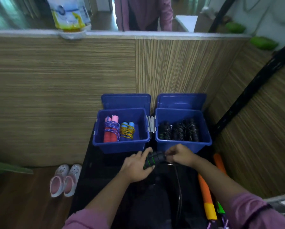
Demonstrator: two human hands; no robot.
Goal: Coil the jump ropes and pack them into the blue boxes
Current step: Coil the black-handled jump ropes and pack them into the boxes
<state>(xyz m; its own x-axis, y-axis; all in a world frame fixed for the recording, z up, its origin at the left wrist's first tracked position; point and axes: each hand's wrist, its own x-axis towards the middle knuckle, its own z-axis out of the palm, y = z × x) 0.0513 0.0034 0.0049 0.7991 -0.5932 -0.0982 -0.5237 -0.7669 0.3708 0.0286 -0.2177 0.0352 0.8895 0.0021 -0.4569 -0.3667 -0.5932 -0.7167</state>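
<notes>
My left hand (136,167) grips the two black handles with green rings of a jump rope (152,159), held together just in front of the boxes. My right hand (179,155) pinches the black cord at the handles' right end; the cord (178,179) trails down toward me. The left blue box (122,147) holds a coiled red-and-pink-handled rope (111,129) and a coiled blue-handled rope (127,130). In the right blue box (183,146) lie several coiled black ropes (178,131).
Both boxes stand on a black surface (97,171) against a wood-grain wall, their lids (126,100) propped behind. Orange-handled ropes (206,194) lie at the right. A pair of pink clogs (64,180) sits on the floor to the left. A black pole (247,93) leans at right.
</notes>
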